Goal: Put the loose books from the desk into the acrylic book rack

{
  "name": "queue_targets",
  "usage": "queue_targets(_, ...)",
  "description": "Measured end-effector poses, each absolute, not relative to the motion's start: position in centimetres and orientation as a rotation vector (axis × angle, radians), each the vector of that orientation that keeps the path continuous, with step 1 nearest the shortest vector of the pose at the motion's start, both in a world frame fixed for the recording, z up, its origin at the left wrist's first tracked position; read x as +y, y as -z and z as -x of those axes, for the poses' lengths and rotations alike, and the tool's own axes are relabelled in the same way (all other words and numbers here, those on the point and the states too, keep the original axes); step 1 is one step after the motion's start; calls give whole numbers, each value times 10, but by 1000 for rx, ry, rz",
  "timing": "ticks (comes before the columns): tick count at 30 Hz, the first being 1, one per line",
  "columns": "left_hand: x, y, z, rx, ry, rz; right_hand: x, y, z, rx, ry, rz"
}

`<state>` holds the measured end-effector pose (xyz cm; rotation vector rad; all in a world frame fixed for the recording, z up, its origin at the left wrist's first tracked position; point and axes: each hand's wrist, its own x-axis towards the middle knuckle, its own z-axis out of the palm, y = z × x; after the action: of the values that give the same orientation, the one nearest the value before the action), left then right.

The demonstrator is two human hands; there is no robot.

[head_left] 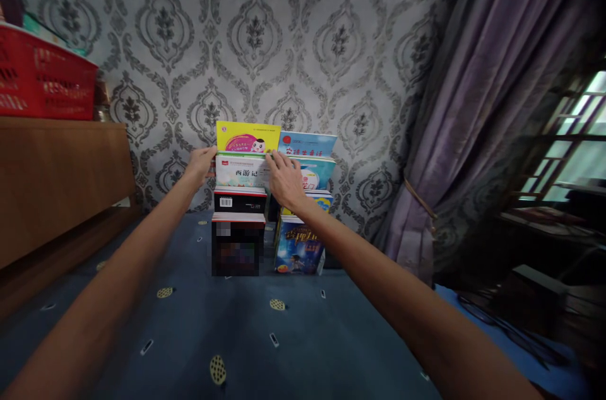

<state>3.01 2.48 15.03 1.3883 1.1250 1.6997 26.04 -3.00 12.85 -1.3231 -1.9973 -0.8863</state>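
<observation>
Two rows of upright books stand one behind another against the wall. In the left row, a white book (241,171) with Chinese lettering stands in front of a yellow book (248,135) with a cartoon figure. My left hand (201,168) is closed at the white book's left edge, its far fingers partly hidden. My right hand (286,180) is closed at the same book's upper right corner, covering part of the right row. Nearer in the left row are black books (240,202). The right row has light-blue books (310,143) behind and a dark-blue book (299,247) in front.
The books rest on a dark-blue patterned cloth (189,330). At the left, a red plastic basket (52,81) sits on a wooden cabinet (66,179). A purple curtain (473,103) hangs at the right, near a blue surface (521,349) with dark cables on it.
</observation>
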Motion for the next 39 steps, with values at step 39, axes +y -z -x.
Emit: queue_targets(39,54,-148,-37,846,-1856,-1392,-6,-174,-279,-1830,855,1317)
